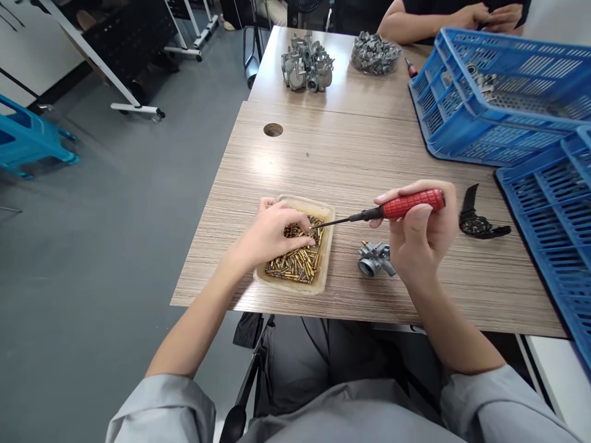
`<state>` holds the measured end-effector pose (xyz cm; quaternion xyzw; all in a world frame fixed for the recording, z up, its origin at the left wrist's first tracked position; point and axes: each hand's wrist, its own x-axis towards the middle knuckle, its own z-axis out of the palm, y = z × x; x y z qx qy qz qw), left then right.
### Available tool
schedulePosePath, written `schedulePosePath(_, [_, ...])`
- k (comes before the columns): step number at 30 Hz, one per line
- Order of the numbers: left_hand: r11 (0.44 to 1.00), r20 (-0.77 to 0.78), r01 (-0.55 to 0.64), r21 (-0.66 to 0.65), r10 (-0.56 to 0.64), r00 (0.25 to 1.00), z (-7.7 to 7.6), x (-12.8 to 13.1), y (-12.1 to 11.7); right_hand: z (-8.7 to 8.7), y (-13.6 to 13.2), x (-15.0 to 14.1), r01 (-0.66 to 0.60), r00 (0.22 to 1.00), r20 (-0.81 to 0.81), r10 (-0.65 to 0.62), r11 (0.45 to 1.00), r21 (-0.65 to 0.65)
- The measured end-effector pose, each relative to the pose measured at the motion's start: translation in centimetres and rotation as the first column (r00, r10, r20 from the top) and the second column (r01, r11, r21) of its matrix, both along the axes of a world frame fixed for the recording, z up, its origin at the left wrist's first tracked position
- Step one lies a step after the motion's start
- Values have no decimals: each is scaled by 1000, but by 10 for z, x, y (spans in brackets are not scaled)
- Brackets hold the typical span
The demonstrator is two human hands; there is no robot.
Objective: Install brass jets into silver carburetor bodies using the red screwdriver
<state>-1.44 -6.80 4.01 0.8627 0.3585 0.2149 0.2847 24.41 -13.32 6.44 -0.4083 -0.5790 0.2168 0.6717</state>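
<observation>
In the head view, my right hand (422,231) is wrapped round the red handle of a screwdriver (410,204). Its thin dark shaft points left, and the tip ends over a shallow, pale plastic tray (329,249). Many small brass jets or screws (295,264) fill that tray. My left hand (279,231) hovers over them with thumb and index finger apart, the index fingertip right beside the screwdriver tip. Whether a tiny part sits at the tip is too small to tell. Below the screwdriver, a small metal carburetor (375,258) rests on the table near my right wrist.
A black wristwatch (480,224) lies right of my hand. Blue plastic crates (466,117) line the right side. Farther back stand several carburetors (307,64) and a clear bag of metal parts (376,52). Across the table are another person's hands (489,17).
</observation>
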Motion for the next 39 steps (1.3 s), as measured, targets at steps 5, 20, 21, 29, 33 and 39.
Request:
schedulePosePath(5, [1000,-19,-1,12,1,1000,-2,2,1,-2,2,1,8,1000,28,-8,1000,-12])
schedulePosePath(20, [983,209,-167,74,148,967,8,-1,1,7,14,21,178,983,33,-180,983,43])
schedulePosePath(21, [982,215,-173,74,154,965,7,-2,2,7,16,25,190,981,29,-191,981,41])
schedulePosePath(29, [958,290,-238,158,185,939,12,-4,-6,5,33,76,206,970,-125,-206,978,-14])
schedulePosePath(33, [972,244,-96,215,41,969,30,17,-36,-4,33,118,129,959,-238,-151,986,-107])
schedulePosePath(39, [975,86,165,146,-179,980,47,83,-62,-39,4,176,-51,875,-458,-156,911,-409])
